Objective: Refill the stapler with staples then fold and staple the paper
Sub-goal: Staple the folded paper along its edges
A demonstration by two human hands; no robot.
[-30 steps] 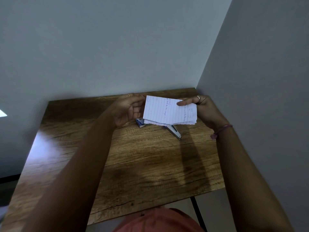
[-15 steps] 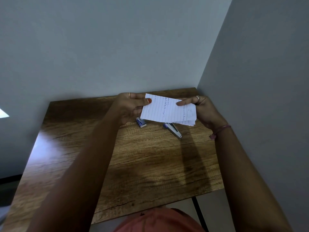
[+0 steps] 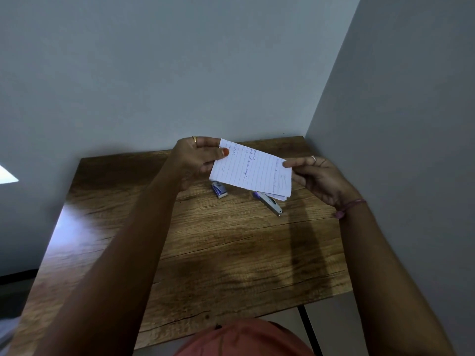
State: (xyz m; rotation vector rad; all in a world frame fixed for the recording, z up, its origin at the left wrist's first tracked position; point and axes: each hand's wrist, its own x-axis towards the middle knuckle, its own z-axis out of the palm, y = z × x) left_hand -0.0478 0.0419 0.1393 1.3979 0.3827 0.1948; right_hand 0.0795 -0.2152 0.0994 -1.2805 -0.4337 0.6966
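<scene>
Holding the folded white lined paper [image 3: 250, 170] mid-frame, our left hand [image 3: 196, 156] and right hand [image 3: 317, 176] pinch its ends. Below lies the blue-and-silver metal stapler [image 3: 270, 203] on the wooden desk [image 3: 231, 253].

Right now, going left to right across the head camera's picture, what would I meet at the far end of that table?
Left hand pinching the white lined folded paper → small blue staple box → blue and silver stapler → right hand holding the paper's other end.
</scene>
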